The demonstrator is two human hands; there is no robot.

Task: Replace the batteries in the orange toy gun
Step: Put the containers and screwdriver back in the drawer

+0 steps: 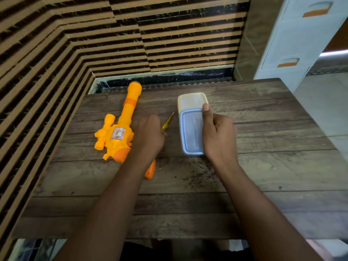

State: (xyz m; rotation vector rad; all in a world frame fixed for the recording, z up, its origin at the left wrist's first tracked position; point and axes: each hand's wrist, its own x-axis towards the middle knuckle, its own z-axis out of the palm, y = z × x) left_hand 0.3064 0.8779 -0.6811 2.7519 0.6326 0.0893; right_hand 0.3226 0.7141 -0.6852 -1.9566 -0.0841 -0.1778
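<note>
The orange toy gun (120, 127) lies on the wooden table (263, 166), barrel pointing away from me, its grip partly hidden under my left forearm. My left hand (148, 134) hovers, blurred, over the handle of a yellow screwdriver (167, 122) just right of the gun; whether it holds it I cannot tell. My right hand (216, 132) grips the right edge of a blue-rimmed clear lid (190, 130), thumb on top. The lid lies slid partly off a cream plastic box (190, 100). No batteries are visible.
A striped brown wall stands close behind and to the left of the table. A white drawer cabinet (301, 38) stands at the back right. The near half of the table shows bare wood.
</note>
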